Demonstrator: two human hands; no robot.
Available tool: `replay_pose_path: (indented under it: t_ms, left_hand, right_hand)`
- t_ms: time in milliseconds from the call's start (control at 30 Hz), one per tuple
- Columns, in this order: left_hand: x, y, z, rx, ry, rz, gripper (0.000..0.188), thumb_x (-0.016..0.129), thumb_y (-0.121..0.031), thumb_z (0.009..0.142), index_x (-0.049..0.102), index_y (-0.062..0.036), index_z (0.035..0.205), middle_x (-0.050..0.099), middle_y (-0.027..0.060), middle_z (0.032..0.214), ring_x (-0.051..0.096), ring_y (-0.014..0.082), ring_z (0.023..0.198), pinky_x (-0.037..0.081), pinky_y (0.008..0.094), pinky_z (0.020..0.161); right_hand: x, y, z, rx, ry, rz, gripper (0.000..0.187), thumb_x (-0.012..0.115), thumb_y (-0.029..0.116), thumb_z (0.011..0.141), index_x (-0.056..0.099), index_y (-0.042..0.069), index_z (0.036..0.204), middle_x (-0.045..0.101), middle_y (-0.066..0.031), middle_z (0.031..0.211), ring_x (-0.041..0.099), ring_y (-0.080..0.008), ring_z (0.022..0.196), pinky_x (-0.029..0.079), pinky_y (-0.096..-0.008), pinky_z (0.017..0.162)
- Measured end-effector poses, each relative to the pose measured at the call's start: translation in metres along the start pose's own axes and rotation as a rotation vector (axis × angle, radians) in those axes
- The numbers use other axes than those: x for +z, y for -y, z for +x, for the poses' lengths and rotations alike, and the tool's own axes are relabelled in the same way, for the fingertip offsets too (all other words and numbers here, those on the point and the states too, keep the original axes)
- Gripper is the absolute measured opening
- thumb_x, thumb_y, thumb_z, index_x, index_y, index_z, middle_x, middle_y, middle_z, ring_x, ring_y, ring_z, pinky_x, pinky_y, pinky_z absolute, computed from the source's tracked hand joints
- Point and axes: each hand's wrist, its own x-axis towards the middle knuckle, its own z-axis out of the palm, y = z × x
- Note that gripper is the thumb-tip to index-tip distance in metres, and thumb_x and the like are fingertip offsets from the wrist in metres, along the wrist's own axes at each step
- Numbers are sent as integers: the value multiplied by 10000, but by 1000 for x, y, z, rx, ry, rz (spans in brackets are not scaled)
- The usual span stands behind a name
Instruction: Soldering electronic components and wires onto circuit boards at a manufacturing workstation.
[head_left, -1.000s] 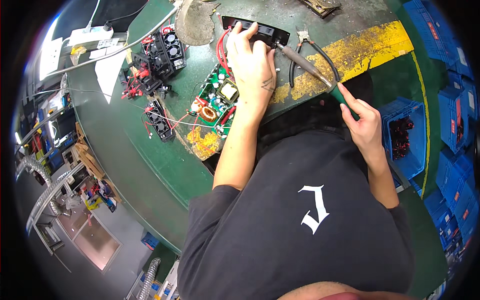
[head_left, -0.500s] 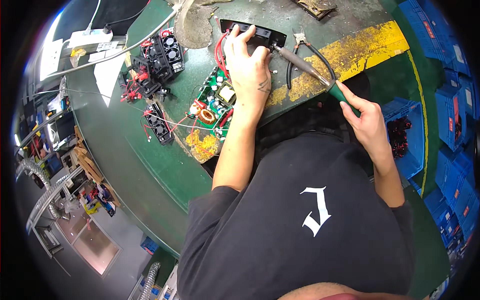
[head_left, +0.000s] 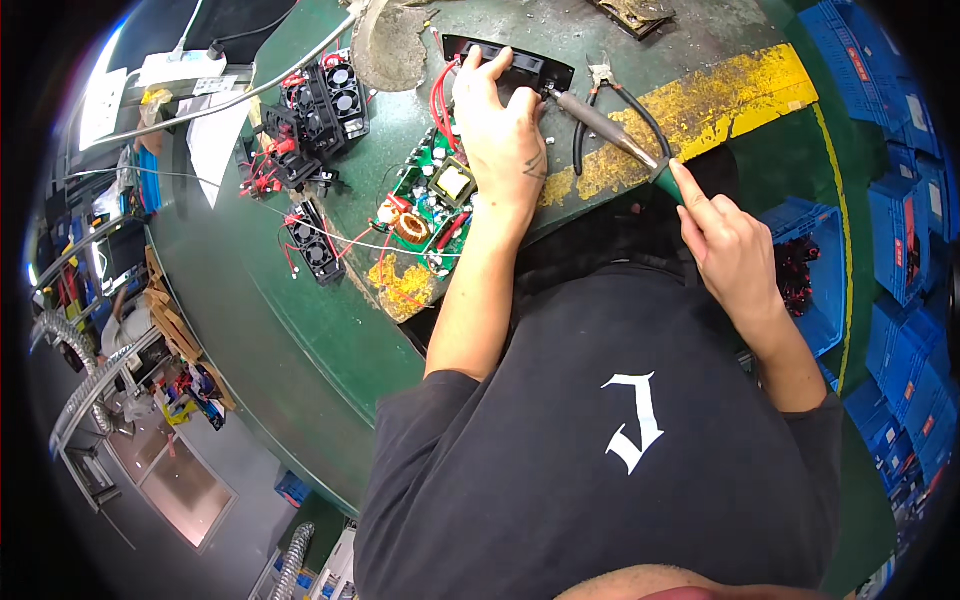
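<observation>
My left hand (head_left: 503, 130) grips a long black panel (head_left: 556, 72), its fingers spread over the top and the thumb at the near side. Red wires run from the panel toward a green circuit board (head_left: 428, 157), which carries a copper coil and a yellow-topped transformer and lies beside my left wrist. In my right hand (head_left: 735, 245), closed around its green handle, is a soldering iron (head_left: 610, 128). The iron's tip is at the panel's right end; whether it touches is too small to tell. Pliers (head_left: 640, 106) with black handles lie open just behind the iron.
Black fan units (head_left: 335, 100) with red wires sit left of the board, and another fan pair (head_left: 315, 243) lies nearer. A pale cable (head_left: 270, 92) crosses the bench. Worn yellow paint (head_left: 735, 95) marks the bench edge. Blue crates (head_left: 815, 240) stand at the right.
My right hand has turned slightly on the iron's handle, and its forearm has swung a little outward. The left hand keeps its hold on the panel, and the iron's tip stays at the same end.
</observation>
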Motion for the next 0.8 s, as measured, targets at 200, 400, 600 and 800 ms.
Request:
replay_pose_path:
  t_ms: [200,400,600,800]
  left_hand:
    - [2,3,0,34,11,16,162,756,-23,695,683,20,833,632,240,1281,534,495,1292,453,573,1062]
    - [0,1,-1,39,7,40,126,728,-22,710,663,28,806,631,246,1284,539,493,1284,453,571,1065]
    - [2,0,-1,43,19,41,121,722,-17,719,646,27,802,619,249,1298,524,496,1300,444,578,1073]
    - [1,0,0,46,23,49,122,726,-14,725,649,28,810,620,248,1297,525,498,1298,446,579,1070]
  right_hand:
    - [0,-6,2,-32,1,-32,570,713,112,924,583,199,1472,491,-107,683,570,-296,591,477,-434,570]
    - [1,-7,6,212,131,361,482,676,64,942,619,114,1417,702,-166,871,681,-344,744,532,-365,694]
    - [6,-16,6,369,168,644,399,638,52,972,629,19,1370,717,-237,1219,720,-179,1090,514,-283,938]
    - [-3,-9,1,343,118,567,402,636,42,965,635,27,1367,731,-191,1220,694,-98,1020,524,-270,863]
